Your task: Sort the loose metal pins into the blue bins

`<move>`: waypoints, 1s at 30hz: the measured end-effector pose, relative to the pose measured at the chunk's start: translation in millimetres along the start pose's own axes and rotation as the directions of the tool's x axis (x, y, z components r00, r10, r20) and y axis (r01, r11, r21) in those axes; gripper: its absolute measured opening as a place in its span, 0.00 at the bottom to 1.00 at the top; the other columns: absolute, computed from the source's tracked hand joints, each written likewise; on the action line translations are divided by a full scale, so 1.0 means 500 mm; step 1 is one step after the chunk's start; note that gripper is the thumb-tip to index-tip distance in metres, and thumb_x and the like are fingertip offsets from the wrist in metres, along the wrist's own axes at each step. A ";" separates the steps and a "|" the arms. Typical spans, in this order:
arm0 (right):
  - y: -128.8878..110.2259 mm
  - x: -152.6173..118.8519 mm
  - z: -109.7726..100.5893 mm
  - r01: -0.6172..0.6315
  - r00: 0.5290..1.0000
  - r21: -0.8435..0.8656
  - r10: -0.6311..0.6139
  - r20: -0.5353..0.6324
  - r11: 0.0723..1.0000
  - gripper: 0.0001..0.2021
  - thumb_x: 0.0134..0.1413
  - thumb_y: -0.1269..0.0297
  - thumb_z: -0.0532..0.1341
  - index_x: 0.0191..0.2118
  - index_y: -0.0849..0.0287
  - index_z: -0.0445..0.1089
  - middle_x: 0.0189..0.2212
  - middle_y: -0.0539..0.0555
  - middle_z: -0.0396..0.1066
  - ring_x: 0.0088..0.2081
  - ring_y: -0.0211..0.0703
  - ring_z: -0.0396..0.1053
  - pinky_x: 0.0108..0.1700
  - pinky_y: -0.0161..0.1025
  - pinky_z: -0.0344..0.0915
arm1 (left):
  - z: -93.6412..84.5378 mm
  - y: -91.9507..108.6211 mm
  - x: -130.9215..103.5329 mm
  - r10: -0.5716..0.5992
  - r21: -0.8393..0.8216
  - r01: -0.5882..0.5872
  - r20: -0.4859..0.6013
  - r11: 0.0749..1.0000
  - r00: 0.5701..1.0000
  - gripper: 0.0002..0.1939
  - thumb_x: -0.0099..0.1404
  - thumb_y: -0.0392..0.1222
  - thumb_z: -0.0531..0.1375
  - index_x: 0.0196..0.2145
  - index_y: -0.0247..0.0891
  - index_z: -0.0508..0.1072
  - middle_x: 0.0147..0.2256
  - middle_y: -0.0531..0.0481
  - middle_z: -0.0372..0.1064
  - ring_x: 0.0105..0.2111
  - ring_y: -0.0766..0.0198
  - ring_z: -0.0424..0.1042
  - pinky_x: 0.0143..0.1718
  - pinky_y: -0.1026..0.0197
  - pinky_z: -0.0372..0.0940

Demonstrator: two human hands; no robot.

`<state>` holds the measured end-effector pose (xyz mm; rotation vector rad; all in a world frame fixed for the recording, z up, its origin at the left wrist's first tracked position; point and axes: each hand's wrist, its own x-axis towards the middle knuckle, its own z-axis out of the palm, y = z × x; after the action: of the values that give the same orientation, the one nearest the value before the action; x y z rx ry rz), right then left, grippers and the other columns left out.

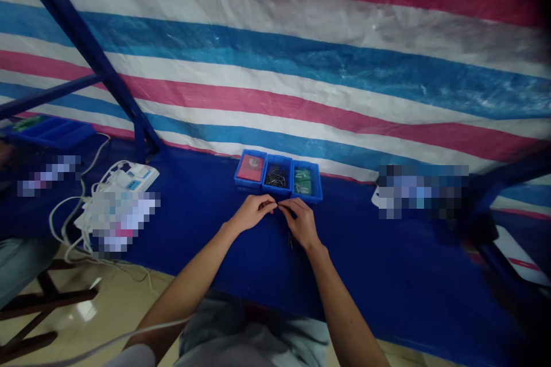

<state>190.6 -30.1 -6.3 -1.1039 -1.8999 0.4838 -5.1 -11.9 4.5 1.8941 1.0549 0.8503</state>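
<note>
Fingertip to fingertip, my left hand (253,211) and my right hand (301,219) meet over the blue table, just in front of three small blue bins. Both hands are closed in a pinch; a small dark bit shows between the fingertips, too small to name. The left bin (247,186) holds a flat red piece (250,167) with a pale item on it. Dark, thin screw-like pieces (276,176) fill the middle bin. Green and whitish small pieces (303,180) lie in the right bin. A few thin pieces (290,241) rest on the table beside my right hand.
Power strips (140,176) with tangled white cables lie to the left on the blue table (193,195). A blue metal frame (92,49) rises at the left before a striped tarp (301,86). Another blue tray (60,132) stands far left, near a person's leg (21,266). Blurred-out items sit at right.
</note>
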 end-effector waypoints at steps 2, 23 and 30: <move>0.001 0.000 -0.001 -0.004 1.000 0.004 0.004 -0.008 1.000 0.09 0.67 0.64 0.58 0.43 0.54 0.76 0.39 0.55 0.76 0.41 0.47 0.73 0.47 0.44 0.70 | 0.000 0.000 0.000 0.001 -0.001 -0.001 0.018 1.000 1.000 0.12 0.71 0.46 0.57 0.40 0.36 0.76 0.30 0.52 0.76 0.27 0.67 0.69 0.30 0.67 0.60; -0.001 -0.002 0.003 -0.037 0.999 -0.004 0.037 0.017 0.999 0.08 0.67 0.61 0.58 0.41 0.54 0.75 0.37 0.55 0.75 0.40 0.46 0.73 0.44 0.42 0.70 | -0.003 0.004 -0.001 0.012 0.051 -0.014 0.023 0.999 1.000 0.15 0.72 0.48 0.55 0.38 0.36 0.77 0.30 0.50 0.76 0.27 0.66 0.69 0.32 0.66 0.60; -0.006 0.000 0.000 -0.019 0.999 -0.047 0.021 0.032 0.999 0.09 0.67 0.62 0.57 0.41 0.54 0.74 0.36 0.55 0.74 0.39 0.46 0.72 0.43 0.42 0.69 | -0.002 0.001 -0.001 0.021 0.040 -0.022 0.019 0.999 1.000 0.13 0.72 0.46 0.56 0.38 0.36 0.77 0.31 0.51 0.76 0.29 0.66 0.71 0.34 0.66 0.61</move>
<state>189.0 -31.5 -4.2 -1.1529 -1.9386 0.4727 -5.9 -12.4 5.4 1.9461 1.0491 0.8280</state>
